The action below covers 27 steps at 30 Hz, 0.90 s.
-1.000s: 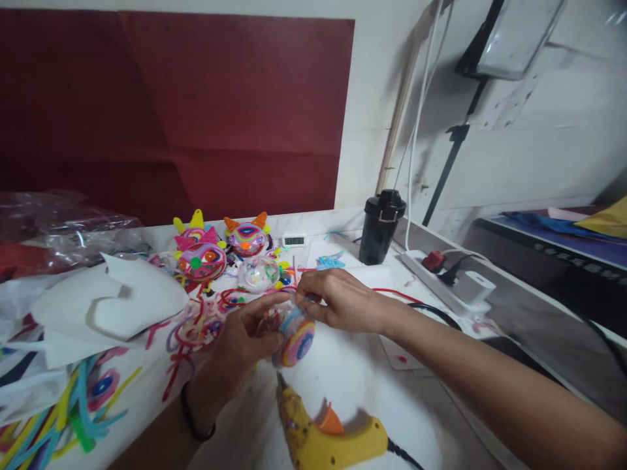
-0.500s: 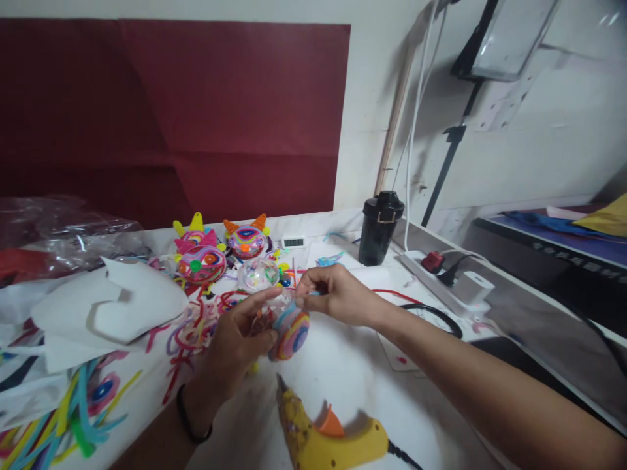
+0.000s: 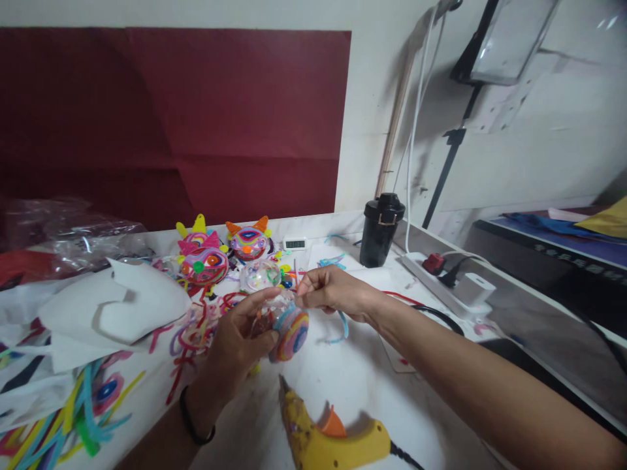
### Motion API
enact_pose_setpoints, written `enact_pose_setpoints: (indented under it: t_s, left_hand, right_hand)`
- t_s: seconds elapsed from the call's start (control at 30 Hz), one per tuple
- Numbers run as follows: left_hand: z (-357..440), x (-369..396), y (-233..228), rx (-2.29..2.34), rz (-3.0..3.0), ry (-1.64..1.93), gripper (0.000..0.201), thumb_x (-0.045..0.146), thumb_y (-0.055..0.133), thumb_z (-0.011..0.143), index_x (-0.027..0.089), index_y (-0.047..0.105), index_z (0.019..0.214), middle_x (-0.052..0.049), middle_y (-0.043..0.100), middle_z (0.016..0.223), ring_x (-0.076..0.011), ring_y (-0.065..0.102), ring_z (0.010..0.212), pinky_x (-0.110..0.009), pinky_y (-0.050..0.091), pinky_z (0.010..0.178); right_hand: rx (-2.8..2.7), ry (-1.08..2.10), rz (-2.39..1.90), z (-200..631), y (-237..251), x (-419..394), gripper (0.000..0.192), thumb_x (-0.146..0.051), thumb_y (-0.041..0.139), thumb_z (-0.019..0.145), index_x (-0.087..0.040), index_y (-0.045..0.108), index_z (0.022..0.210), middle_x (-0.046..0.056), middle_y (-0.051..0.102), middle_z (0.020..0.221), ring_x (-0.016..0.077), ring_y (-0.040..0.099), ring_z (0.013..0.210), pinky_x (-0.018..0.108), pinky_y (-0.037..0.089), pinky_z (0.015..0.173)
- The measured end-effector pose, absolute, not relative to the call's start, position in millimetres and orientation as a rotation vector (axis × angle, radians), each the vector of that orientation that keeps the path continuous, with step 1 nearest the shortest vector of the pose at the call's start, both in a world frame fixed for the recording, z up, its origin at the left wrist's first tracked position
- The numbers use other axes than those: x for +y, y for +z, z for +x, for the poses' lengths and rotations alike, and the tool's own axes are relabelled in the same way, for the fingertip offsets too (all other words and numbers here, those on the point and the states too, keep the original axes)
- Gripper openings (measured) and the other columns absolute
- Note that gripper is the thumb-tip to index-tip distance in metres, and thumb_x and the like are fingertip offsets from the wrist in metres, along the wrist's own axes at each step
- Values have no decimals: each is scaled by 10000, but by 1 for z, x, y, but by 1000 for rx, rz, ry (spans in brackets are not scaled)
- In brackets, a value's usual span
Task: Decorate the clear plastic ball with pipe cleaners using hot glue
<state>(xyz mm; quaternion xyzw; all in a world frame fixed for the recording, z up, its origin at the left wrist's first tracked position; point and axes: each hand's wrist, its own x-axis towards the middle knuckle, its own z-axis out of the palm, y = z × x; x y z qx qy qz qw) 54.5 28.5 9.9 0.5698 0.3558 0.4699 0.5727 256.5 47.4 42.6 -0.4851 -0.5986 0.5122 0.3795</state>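
Blue strand (image 3: 337, 326) lower (under right hand (image 3: 337, 295))

Glue gun (image 3: 328, 438) ahead — pipe-cleaner clutter (image 3: 196, 326) left

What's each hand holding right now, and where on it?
The left hand grips the clear ball around its side. The right hand pinches one end of a light blue strip at the ball's top.

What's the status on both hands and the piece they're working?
Left hand grips clear ball with coiled colourful disc. Right hand pinches light-blue pipe cleaner at ball's top. Yellow glue gun lies just below, untouched.
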Motion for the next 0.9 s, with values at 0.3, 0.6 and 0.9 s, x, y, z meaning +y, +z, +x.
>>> enact_pose_setpoints:
  t_s: [0.3, 0.6, 0.9]
  left_hand:
    - [57, 32, 12, 857, 1231, 1087, 473, 117, 713, 623, 174, 679, 1091, 13, 688, 732, -111, 563, 583, -201, 426, 527]
    - [57, 31, 15, 868, 1196, 1135, 444, 113, 687, 642, 182, 688, 1081, 28, 666, 707, -115, 561, 581, -209, 430, 529]
    - [61, 28, 19, 929, 1112, 1150, 285, 118, 711, 599, 202, 770, 865, 14, 718, 777, -104, 584, 616, -179, 433, 534]
  right_hand:
    - [-1536, 999, -1227, 267, 47, 40, 235, -342, 764, 640, -172, 636, 740, 21, 640, 782, 175, 584, 777, 328, 453, 763]
    - [-2279, 507, -1162, 283, 18, -60, 284, -243, 702, 787, -288, 638, 1060, 78, 695, 1098, 261, 655, 977, 333, 514, 810]
    - [-2568, -147, -935, 264, -40, -83, 223, -201, 449, 968, -177, 595, 1135, 68, 727, 986, 198, 674, 860, 290, 532, 769]
